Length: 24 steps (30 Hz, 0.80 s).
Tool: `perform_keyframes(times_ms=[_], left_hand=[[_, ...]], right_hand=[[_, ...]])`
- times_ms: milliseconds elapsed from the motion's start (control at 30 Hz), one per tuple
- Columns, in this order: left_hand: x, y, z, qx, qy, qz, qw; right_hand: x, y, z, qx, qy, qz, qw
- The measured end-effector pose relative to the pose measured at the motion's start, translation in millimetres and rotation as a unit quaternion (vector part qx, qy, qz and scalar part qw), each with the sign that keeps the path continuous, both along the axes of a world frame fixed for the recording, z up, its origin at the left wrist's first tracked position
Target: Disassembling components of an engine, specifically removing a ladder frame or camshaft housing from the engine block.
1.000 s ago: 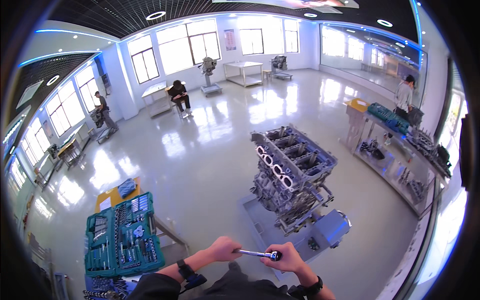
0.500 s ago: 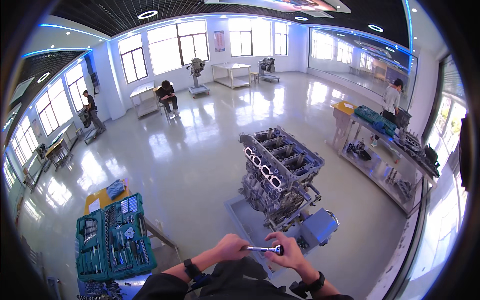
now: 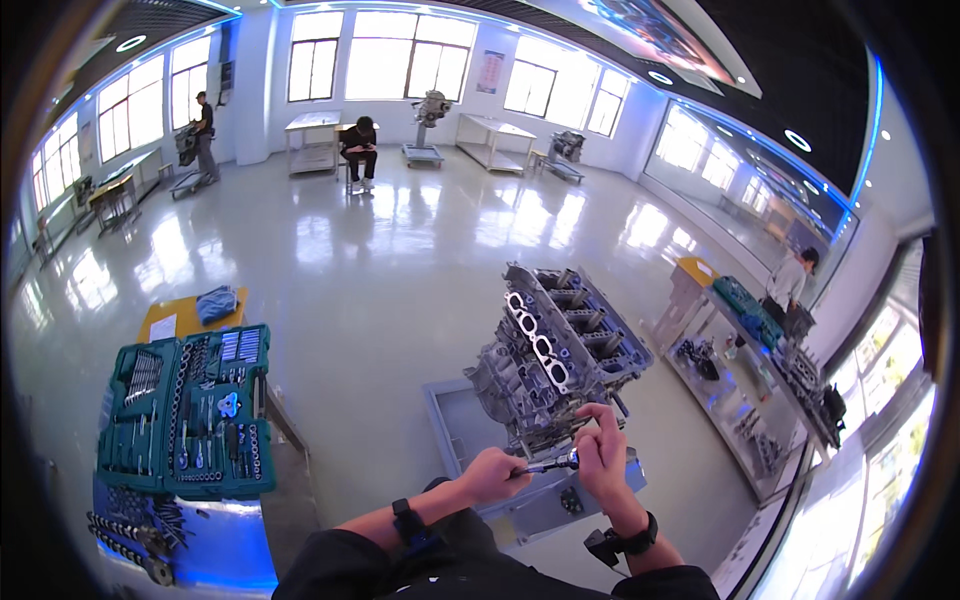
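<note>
Engine (image 3: 560, 350) stood ahead, slightly right, green tool case (image 3: 190, 420) on a bench (image 3: 232, 545) off left. Wrench (image 3: 547, 466) was up this side of the engine, lying roughly sideways, head pointing right. Left hand (image 3: 490, 477) gripped its handle; couldn't tell if the right hand (image 3: 603, 462), one finger up, gripped the head. Half a second earlier it sat flatter.

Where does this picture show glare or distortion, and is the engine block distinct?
Head view: windows burn out to white; the glossy floor mirrors bright patches; the bench top at lower left glares blue; straight edges bow near the dark rim; the engine block looks distinct.
</note>
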State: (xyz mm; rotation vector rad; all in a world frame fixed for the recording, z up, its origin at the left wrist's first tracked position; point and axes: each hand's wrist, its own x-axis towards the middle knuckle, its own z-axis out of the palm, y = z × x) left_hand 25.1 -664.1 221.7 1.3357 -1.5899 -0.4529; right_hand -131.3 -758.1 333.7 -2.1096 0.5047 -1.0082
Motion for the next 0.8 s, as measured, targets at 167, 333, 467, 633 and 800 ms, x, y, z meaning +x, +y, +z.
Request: perform_keyframes(times_ms=[167, 333, 467, 633, 800], left_hand=[[3.6, 2.8, 5.8, 0.009, 0.037, 0.024, 0.999], [17.1, -1.3, -2.2, 0.008, 0.021, 0.033, 0.999], [28.3, -12.9, -10.4, -0.011, 0.007, 0.04, 0.999], [22.4, -21.2, -16.9, -0.021, 0.018, 0.028, 0.999], [20.0, -40.5, -26.5, 0.008, -0.014, 0.004, 1.0]], right_hand=[[16.6, 2.8, 21.3, -0.012, 0.049, 0.012, 0.999], [21.4, 6.4, 14.8, -0.016, 0.056, 0.033, 0.998], [26.6, 3.2, 20.6, -0.024, 0.087, 0.021, 0.996], [15.1, -8.2, 7.0, -0.099, 0.256, 0.113, 0.955], [4.2, -17.8, -6.2, -0.068, 0.267, 0.125, 0.953]])
